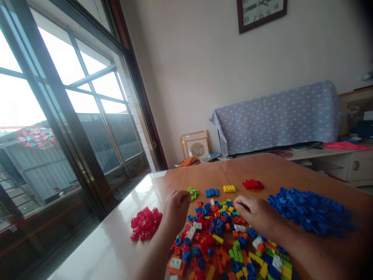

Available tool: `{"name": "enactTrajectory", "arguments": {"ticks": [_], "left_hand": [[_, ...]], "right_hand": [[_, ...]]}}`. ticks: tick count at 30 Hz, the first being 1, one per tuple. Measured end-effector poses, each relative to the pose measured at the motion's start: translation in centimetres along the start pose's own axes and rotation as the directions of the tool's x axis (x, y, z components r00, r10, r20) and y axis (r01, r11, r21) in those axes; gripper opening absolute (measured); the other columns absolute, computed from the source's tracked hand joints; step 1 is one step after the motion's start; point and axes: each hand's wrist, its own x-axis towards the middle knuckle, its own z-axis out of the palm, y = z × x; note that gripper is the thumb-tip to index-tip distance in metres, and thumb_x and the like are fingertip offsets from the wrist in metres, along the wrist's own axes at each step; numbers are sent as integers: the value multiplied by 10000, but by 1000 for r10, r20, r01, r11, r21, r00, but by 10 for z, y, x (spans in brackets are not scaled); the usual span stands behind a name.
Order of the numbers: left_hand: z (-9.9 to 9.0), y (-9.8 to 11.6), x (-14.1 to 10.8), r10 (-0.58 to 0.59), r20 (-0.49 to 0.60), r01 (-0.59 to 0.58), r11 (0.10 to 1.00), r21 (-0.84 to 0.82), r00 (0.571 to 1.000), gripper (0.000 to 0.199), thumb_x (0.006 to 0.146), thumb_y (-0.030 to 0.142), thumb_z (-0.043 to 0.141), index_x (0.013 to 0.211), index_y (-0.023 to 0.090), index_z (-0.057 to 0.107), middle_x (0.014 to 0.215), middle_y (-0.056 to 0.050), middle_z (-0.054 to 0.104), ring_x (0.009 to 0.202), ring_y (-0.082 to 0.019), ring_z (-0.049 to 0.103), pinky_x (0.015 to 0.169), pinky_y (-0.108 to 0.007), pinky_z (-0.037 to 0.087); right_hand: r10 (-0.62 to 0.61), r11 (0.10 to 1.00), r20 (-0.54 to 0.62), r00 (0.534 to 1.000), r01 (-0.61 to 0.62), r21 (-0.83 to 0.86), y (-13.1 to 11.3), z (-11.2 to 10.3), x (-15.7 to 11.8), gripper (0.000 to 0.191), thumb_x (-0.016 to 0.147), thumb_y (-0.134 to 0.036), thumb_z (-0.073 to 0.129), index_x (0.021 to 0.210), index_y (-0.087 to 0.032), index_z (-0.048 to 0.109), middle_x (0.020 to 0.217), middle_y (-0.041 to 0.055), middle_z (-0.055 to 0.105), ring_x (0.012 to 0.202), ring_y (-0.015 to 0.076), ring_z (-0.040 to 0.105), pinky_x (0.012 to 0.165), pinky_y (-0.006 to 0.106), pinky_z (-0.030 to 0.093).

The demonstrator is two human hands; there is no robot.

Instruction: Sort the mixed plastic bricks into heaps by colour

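Observation:
My left hand (pixel 177 204) is closed at the small light green pile (pixel 192 193), its fingertips at the pile's left edge; whether it holds a piece is too small to tell. My right hand (pixel 249 208) hovers by the upper right edge of the mixed pile of bricks (pixel 215 241), fingers together and pointing left; what they hold, if anything, is hidden. Behind the mixed pile lie small groups of blue pieces (pixel 211 192), yellow pieces (pixel 229 188) and red pieces (pixel 253 184).
A crimson brick pile (pixel 145 223) lies left of my left arm. A large blue pile (pixel 310 210) is at the right of the wooden table (pixel 204 175). Beyond stand a cloth-covered object (pixel 276 120), a cabinet and framed pictures; a window is at the left.

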Motion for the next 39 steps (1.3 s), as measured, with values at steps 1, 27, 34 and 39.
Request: {"name": "enactTrajectory", "arguments": {"ticks": [1,27,34,39], "left_hand": [[-2,-4,6,-9,4,9,999,31,1000,199,893,312,578,957,183,715,933,-51,686,839,-170,626,759,-275,476],[50,-89,67,-203,143,106,859,500,969,345,907,131,483,1210,175,640,1211,-102,683,1034,-193,640,818,-257,459],[57,-61,57,-72,239,-37,906,421,968,255,931,179,475,1079,203,682,1113,-76,693,976,-193,633,826,-270,444],[73,-28,52,53,380,-177,938,299,923,249,909,178,521,1066,219,709,1077,-65,705,964,-192,644,840,-262,460]], "right_hand": [[-6,1000,-7,1000,6,0,1,0,0,243,961,-327,449,853,-221,638,776,7,672,742,177,631,679,275,401],[-2,999,-77,997,-3,-54,21,-1,5,242,969,-346,454,841,-239,630,767,-1,684,719,174,632,664,267,391],[38,993,-201,979,-60,-102,24,-8,6,250,965,-335,428,866,-237,636,764,15,699,721,187,642,664,268,392],[94,979,-269,959,-138,-148,26,-12,7,244,941,-291,416,918,-228,651,811,37,718,742,196,647,640,276,375]]}}
